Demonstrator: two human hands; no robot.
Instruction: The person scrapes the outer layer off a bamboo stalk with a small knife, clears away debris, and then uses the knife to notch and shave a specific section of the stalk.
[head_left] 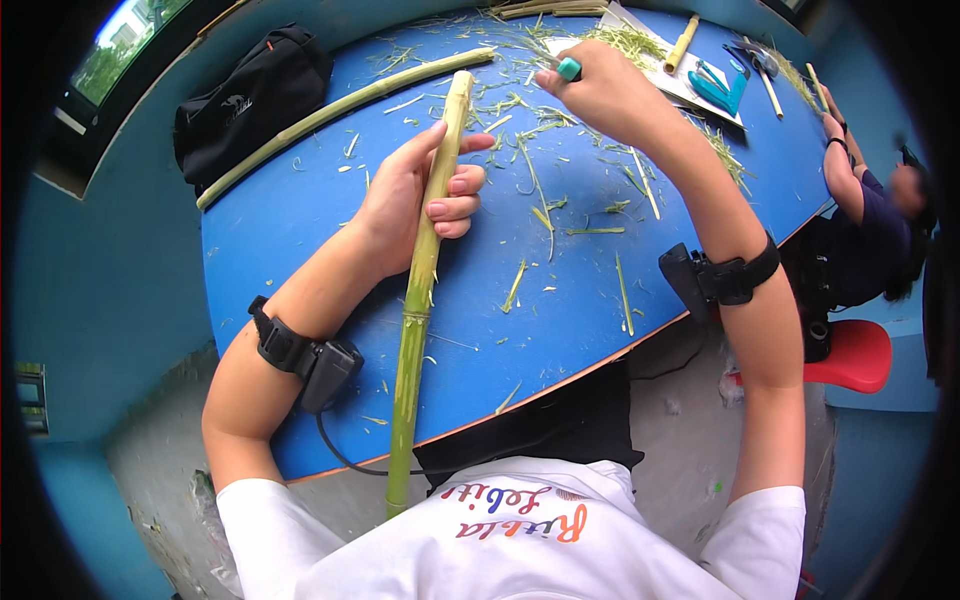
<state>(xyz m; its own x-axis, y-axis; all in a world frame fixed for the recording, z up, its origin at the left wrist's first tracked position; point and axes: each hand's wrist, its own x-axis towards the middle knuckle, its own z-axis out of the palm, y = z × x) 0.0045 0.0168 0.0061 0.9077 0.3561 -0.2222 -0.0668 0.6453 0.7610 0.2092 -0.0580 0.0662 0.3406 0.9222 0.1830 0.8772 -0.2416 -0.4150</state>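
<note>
My left hand (420, 195) grips a long green bamboo stalk (425, 290) near its upper end; the stalk runs from the blue table (290, 230) down over its front edge toward my chest. My right hand (600, 90) is closed on a small tool with a teal handle (568, 68), held above the table to the right of the stalk's pale, stripped top. Green shavings (545, 215) lie scattered on the tabletop around both hands.
A second long bamboo stalk (340, 108) lies diagonally at the back left, beside a black bag (250, 95). Teal scissors (718, 88), sticks and paper sit at the far right. Another person (870, 220) sits at the right on a red chair (850, 355).
</note>
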